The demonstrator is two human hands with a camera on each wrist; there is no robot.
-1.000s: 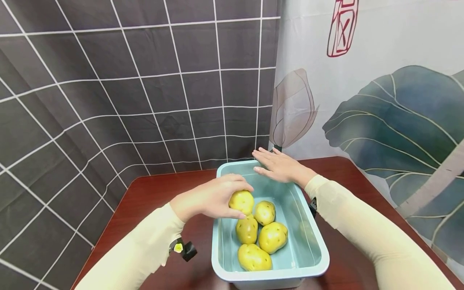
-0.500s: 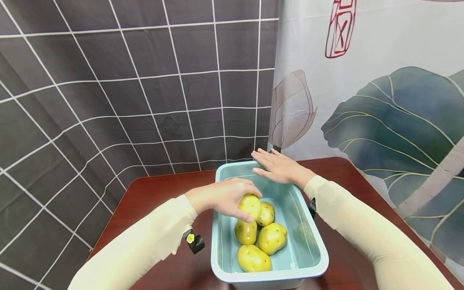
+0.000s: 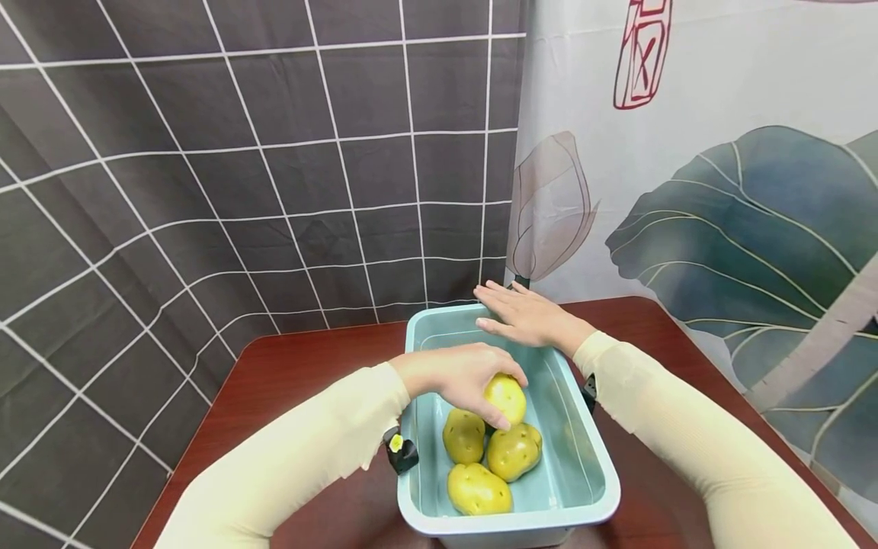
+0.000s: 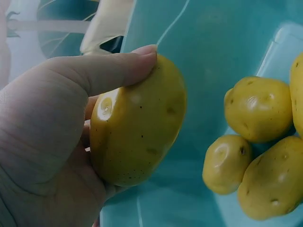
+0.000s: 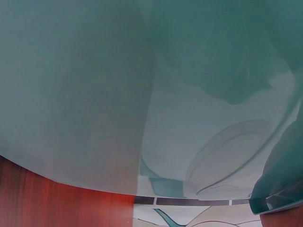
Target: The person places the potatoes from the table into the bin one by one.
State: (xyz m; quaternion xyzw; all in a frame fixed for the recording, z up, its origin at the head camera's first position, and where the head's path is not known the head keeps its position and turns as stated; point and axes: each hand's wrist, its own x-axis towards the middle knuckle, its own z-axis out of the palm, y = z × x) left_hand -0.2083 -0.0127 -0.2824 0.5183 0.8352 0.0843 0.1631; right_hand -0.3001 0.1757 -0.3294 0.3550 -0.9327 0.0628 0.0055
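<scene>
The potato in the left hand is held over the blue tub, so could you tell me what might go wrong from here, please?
1. The left hand grips the potato with only thumb and fingers, so it may slip and knock the potatoes below.
2. The right hand lies flat on the tub's far rim; pressing harder might tip the tub.

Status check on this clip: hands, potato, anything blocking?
Left hand grips a potato over the bin. Right hand flat on the far rim. Three potatoes lie below; nothing blocking.
</scene>
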